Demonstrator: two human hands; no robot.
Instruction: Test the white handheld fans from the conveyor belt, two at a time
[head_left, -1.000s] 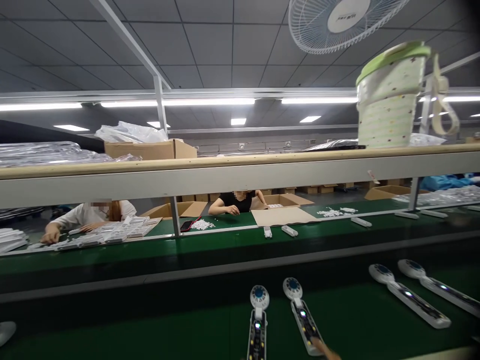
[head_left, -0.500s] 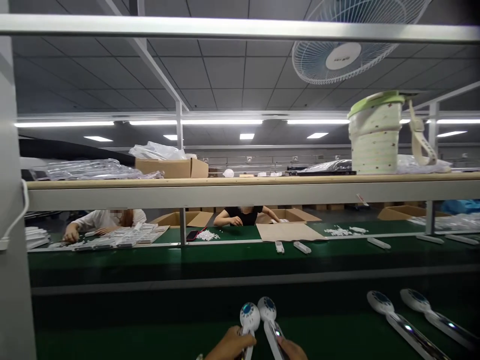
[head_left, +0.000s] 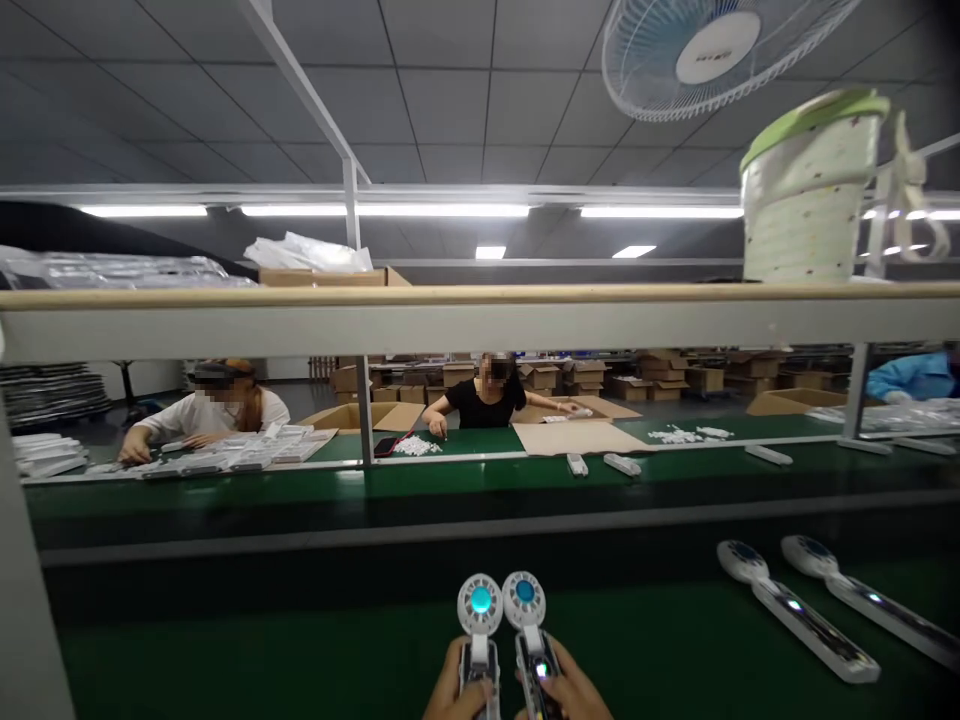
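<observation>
Near edge of green felt surface (head_left: 300,670): our left hand (head_left: 452,695) and right hand (head_left: 570,692) each grip a slim white round-headed wand, left wand (head_left: 480,625) and right wand (head_left: 527,625), upright, side by side.

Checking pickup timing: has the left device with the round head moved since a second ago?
Yes. The left device lay apart from the right device on the green belt; now the left hand holds it beside it.
</observation>
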